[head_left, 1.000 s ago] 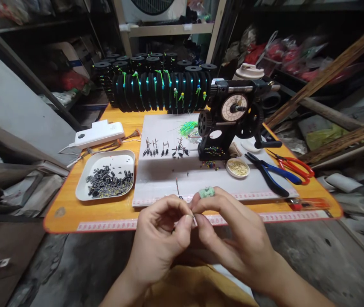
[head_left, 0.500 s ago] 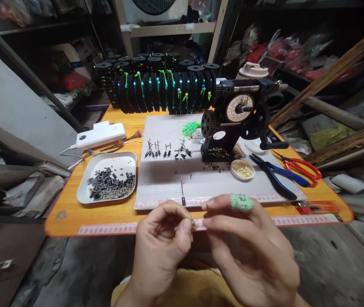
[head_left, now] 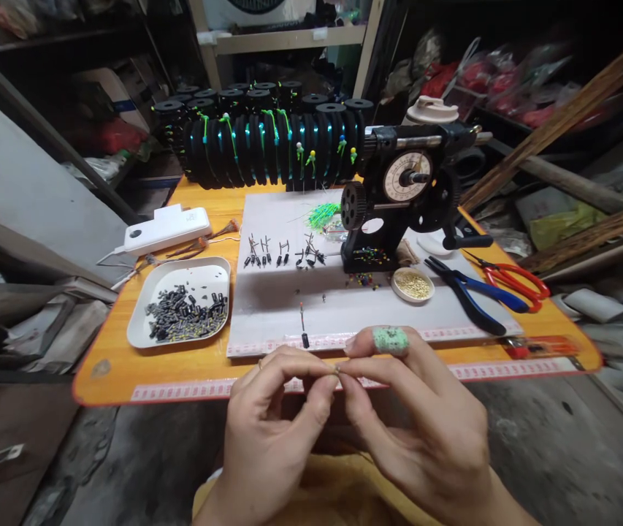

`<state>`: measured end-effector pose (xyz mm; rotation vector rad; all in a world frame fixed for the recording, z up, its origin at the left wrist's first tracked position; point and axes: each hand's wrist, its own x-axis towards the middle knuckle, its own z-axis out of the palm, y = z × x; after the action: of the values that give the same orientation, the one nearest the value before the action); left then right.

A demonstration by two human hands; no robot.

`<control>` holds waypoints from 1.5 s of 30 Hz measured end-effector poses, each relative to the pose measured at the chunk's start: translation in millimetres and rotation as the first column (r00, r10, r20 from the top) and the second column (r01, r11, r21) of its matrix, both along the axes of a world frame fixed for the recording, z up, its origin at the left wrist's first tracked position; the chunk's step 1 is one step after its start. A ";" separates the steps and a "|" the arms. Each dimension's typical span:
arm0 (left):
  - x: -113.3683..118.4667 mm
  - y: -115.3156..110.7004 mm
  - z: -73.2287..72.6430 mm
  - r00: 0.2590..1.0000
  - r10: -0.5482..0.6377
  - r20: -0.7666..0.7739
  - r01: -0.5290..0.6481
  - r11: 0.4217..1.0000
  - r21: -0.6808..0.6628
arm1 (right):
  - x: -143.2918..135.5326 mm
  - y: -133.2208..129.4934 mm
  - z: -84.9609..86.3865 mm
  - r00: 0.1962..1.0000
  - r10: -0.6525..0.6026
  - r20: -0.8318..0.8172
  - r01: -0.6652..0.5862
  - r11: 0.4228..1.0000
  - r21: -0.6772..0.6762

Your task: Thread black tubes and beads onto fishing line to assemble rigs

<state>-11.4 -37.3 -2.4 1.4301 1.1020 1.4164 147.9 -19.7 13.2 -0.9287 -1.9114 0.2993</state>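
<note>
In front of the board's near edge, my left hand [head_left: 275, 424] is closed, its thumb and forefinger pinching a tiny brass-coloured piece [head_left: 337, 371]. From the other side, the thumb and a finger of my right hand [head_left: 426, 409] close on the same piece. It is mostly covered by fingertips, so its exact kind cannot be made out. A green wrap [head_left: 391, 339] goes round another right finger, held higher. Just beyond my hands, a thin stick with a black cylinder [head_left: 305, 339] lies on the white board [head_left: 267, 307].
A white tray [head_left: 131, 321] of small dark parts stands left. Several similar stick pieces [head_left: 283, 254] lie farther back. A dish [head_left: 413, 298] holds gold bits, beside blue-handled pliers [head_left: 475, 310] and red scissors [head_left: 524, 281]. A black winding machine [head_left: 371, 234] carries line spools [head_left: 267, 150].
My right fingertips have come in against the tiny piece in my left fingers. Both hands are closer together. The whole view has shifted slightly.
</note>
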 end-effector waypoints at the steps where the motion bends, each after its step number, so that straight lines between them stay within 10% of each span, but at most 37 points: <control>1: -1.6 -0.5 -1.3 1.000 -0.003 -0.011 0.003 1.000 0.008 | 1.3 -0.2 -1.6 1.000 0.000 -0.008 0.000 1.000 -0.018; 10: -7.8 -2.8 -1.9 0.997 0.019 -0.077 -0.021 0.999 -0.029 | 7.8 -2.5 -5.4 0.999 0.031 -0.018 -0.034 0.989 -0.141; 20: -11.9 8.6 4.0 0.869 0.095 -0.486 0.124 0.908 0.400 | 9.5 -2.7 -3.1 0.997 0.066 -0.031 -0.071 0.976 -0.206; 32: 2.8 -2.3 -11.0 0.990 0.133 0.049 -0.138 0.984 0.111 | 1.6 -3.9 0.2 0.969 0.072 -0.237 -0.180 0.862 -0.473; 45: 5.6 -2.7 -17.8 0.931 0.030 0.363 -0.009 0.998 -0.060 | 3.9 -0.9 1.7 0.944 0.123 -0.305 -0.293 0.735 -0.611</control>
<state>-5.8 -40.0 -20.2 1.0608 0.9106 1.5744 151.7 -20.6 14.9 -1.0491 -1.6872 1.2302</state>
